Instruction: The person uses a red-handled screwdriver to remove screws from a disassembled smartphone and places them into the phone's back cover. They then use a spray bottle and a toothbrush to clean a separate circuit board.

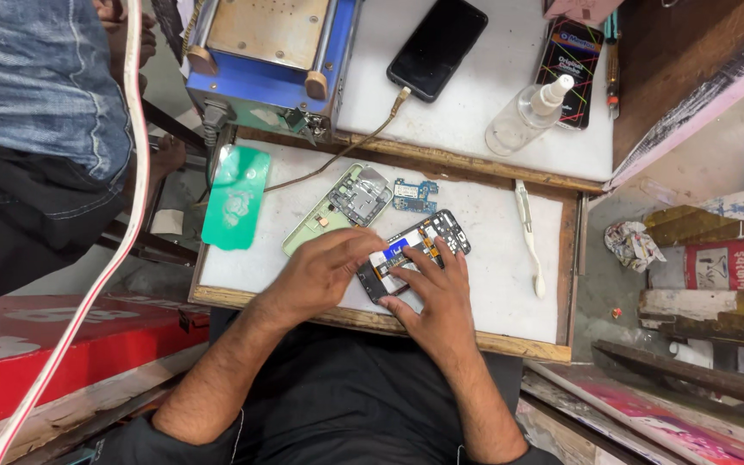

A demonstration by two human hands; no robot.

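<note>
Both hands point(389, 280) on opened phone point(415, 254); circuit board point(414, 195), white tool point(529, 237) nearby.

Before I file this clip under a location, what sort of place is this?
Most likely a small phone repair stall. Both hands, left hand and right hand, work on an opened phone; a loose circuit board and a blue screen-separating machine sit nearby.

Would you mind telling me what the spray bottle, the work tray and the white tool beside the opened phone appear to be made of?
The spray bottle looks like clear, glossy plastic: the surface shows through it, and its nozzle is opaque white. The work tray seems to have a wooden frame, brown with visible grain and wear, around a matte white, scuffed top, possibly laminate. The white tool appears to be smooth moulded plastic, though that is uncertain.
</note>
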